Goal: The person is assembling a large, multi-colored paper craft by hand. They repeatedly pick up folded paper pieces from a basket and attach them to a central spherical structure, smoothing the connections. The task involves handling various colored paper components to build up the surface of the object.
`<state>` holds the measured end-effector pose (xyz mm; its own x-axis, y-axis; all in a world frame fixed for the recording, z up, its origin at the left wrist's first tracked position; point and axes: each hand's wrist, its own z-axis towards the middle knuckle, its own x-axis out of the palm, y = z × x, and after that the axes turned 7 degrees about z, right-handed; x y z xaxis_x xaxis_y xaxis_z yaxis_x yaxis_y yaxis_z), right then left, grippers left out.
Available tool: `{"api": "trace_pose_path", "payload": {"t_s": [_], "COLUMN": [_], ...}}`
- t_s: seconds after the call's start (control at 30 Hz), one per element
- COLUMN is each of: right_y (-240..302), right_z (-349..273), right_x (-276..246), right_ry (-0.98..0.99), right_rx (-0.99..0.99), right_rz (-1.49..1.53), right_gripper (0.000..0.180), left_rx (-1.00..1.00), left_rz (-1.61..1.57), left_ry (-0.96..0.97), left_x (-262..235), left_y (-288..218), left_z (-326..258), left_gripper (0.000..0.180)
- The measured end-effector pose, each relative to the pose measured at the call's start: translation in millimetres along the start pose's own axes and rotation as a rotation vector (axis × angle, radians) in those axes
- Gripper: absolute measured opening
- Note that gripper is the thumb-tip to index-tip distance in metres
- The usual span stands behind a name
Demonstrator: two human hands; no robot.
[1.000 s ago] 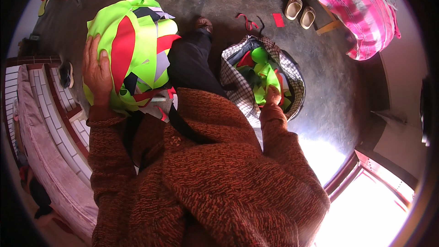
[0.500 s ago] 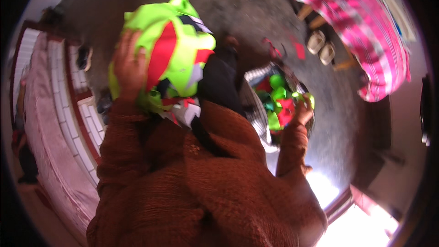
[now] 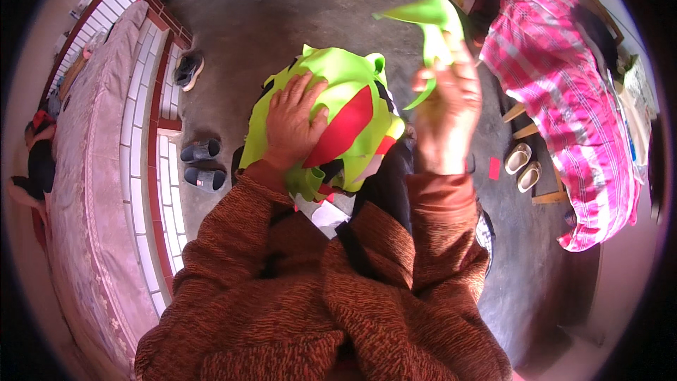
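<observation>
Pressing my left hand [image 3: 295,123] flat on the fabric bundle [image 3: 338,127], right grip [image 3: 444,109] pinching a green piece [image 3: 431,17]; loosely stacked layers could slide off.

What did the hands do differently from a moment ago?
The right hand came up out of the basket, which is no longer in view, and now holds a green fabric piece raised beside the stack. The left hand stayed pressed on the bundle of green and red fabric pieces.
</observation>
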<state>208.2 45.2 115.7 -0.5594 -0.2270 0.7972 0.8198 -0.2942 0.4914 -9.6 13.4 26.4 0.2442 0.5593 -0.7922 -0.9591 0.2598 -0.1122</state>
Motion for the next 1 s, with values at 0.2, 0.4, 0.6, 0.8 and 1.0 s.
{"api": "trace_pose_path", "payload": {"t_s": [0.2, 0.4, 0.6, 0.8, 1.0], "right_y": [-78, -81, -68, -92, -35], "right_z": [-44, -62, -72, -80, -95], "right_x": [-32, -41, -42, -44, -80], "right_ry": [-0.122, -0.127, -0.133, 0.103, 0.183], "right_rx": [0.59, 0.483, 0.567, 0.474, 0.724], "right_rz": [-0.419, -0.347, -0.305, -0.433, -0.283], "right_gripper": [0.027, 0.025, 0.022, 0.019, 0.024], "left_rx": [-0.02, -0.028, 0.016, 0.228, 0.198], "left_rz": [-0.022, -0.013, -0.058, 0.0, -0.049], "left_ry": [-0.017, 0.004, -0.076, 0.105, 0.135], "left_x": [3, 2, 4, 3, 6], "left_y": [2, 1, -8, 4, 2], "left_z": [-1, -1, 3, 9, 12], "left_gripper": [0.044, 0.045, 0.057, 0.046, 0.046]}}
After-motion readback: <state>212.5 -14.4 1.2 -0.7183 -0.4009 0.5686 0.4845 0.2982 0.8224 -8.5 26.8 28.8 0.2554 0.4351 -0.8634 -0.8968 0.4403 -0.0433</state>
